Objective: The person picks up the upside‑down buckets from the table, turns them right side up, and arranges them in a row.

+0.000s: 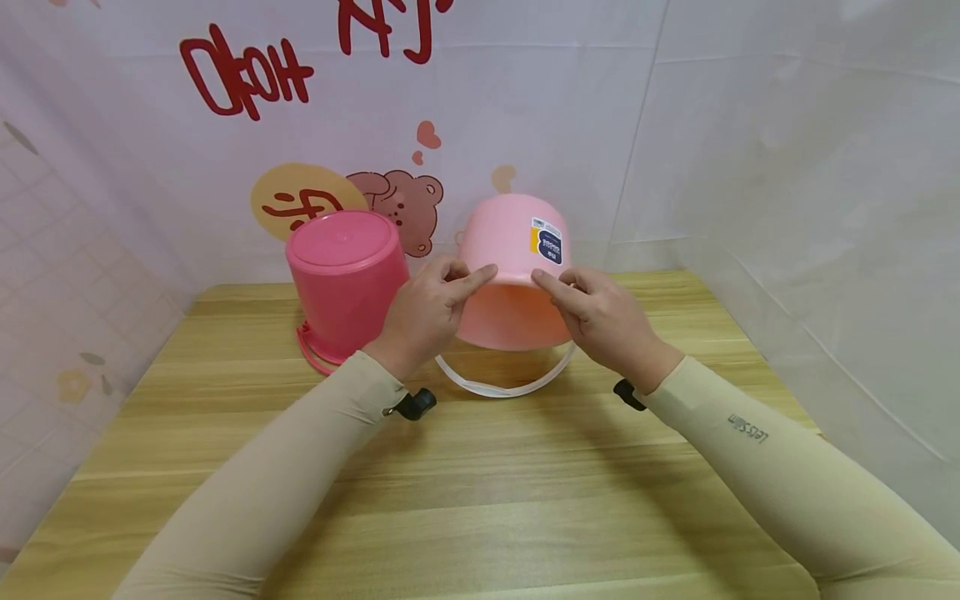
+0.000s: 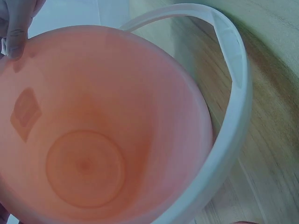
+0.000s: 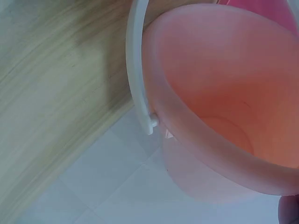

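Observation:
A light pink bucket point(image 1: 517, 233) lies tipped toward me, its mouth facing forward and its upper rim pinched by both hands. My left hand point(image 1: 427, 304) has its thumb over the left part of that rim. On the right part, my right hand point(image 1: 603, 317) holds it the same way, just below a blue and yellow label point(image 1: 550, 246). The white handle point(image 1: 504, 390) hangs in a loop below the mouth, against the table. Inside, the left wrist view shows the round bucket bottom point(image 2: 84, 168).
A darker pink bucket point(image 1: 345, 287) stands upside down on the wooden table point(image 1: 480, 500), left of my left hand. Its red handle point(image 1: 311, 354) lies at its foot. Behind the table hangs a white printed sheet point(image 1: 525, 108).

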`<state>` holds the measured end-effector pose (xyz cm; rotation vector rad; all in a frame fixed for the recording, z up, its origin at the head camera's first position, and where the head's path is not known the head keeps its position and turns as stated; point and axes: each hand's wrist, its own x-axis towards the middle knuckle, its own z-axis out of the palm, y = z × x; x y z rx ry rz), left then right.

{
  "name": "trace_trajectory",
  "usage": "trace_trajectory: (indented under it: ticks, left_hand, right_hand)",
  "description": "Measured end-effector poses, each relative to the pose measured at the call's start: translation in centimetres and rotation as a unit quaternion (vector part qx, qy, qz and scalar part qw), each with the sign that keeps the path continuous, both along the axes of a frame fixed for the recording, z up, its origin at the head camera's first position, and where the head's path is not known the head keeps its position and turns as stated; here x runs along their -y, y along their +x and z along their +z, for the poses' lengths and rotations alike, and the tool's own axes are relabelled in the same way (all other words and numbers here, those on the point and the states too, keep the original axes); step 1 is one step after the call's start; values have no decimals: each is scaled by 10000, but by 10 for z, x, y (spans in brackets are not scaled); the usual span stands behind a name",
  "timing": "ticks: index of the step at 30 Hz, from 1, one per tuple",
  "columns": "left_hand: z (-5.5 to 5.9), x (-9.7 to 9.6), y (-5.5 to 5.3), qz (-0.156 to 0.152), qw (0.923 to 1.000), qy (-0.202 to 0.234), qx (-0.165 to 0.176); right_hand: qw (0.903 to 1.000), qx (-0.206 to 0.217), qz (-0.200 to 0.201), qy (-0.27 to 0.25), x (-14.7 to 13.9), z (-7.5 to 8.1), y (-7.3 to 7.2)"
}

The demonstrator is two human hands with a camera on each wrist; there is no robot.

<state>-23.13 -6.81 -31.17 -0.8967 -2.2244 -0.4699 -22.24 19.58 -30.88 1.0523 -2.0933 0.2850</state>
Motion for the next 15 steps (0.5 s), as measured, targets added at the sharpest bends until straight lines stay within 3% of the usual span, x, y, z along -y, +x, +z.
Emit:
trace_trajectory:
  ticks: [15]
  left_hand:
    - [0,0,-4,41,9999,130,-15]
  right_hand:
    - [9999,-84,-125,-81,2,1,-4]
